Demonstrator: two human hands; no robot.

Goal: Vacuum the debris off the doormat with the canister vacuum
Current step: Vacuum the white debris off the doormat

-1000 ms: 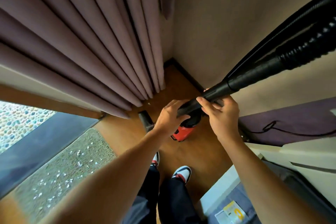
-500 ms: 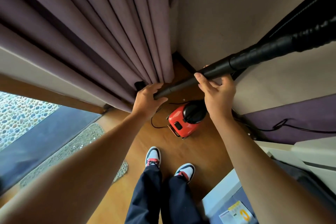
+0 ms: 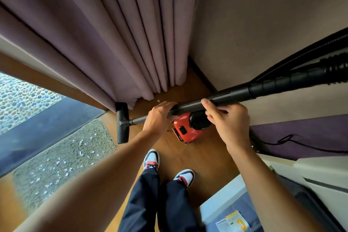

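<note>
Both hands hold the black vacuum wand (image 3: 216,100), which runs nearly level across the view from right to left. The left hand (image 3: 160,117) is closed over the wand near its narrower metal section, fingers wrapped across the top. The right hand (image 3: 228,120) grips the wand further toward the hose, with its fingers (image 3: 207,102) curled over the tube and the thumb underneath.

The ribbed hose (image 3: 320,73) continues from the wand and exits at the right edge. The floor nozzle (image 3: 122,122) sits at the left end of the wand, beside the hem of the curtain (image 3: 113,43) and close to the near corner of the doormat; whether it touches the floor cannot be determined.

The red canister (image 3: 183,130) stands on the wooden floor (image 3: 197,156) directly below the hands, in front of the two shoes (image 3: 151,159).

The doormat (image 3: 56,160) lies at lower left, beside the dark threshold strip (image 3: 37,130). White debris (image 3: 82,149) is scattered across its surface. A black cord (image 3: 301,143) trails along a purple surface on the right.
</note>
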